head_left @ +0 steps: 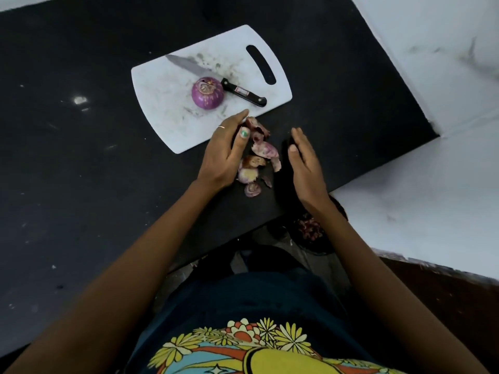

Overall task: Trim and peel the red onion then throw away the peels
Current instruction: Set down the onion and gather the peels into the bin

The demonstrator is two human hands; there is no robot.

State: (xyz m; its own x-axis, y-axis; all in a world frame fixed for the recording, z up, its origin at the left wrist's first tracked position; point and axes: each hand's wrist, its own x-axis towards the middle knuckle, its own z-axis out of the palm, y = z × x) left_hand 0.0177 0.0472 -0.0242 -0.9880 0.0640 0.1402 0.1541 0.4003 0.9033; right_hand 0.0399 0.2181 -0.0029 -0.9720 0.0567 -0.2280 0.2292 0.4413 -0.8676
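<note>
While peeled red onion (207,93) sits on cutting board (172,103) against knife (216,76), peels (256,155) lie on dark surface (81,157) between left hand (224,149) and right hand (305,163); both open, empty, cupped inward, likely to gather scraps for bin (310,230) below edge.

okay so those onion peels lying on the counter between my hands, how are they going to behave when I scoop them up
The onion peels look thin and curled, so they are probably very light and may crumple or flake under pressure. They lie as several loose pieces, so some will likely slip out unless the left hand and right hand close from both sides. On the smooth dark counter they should slide easily.
</note>
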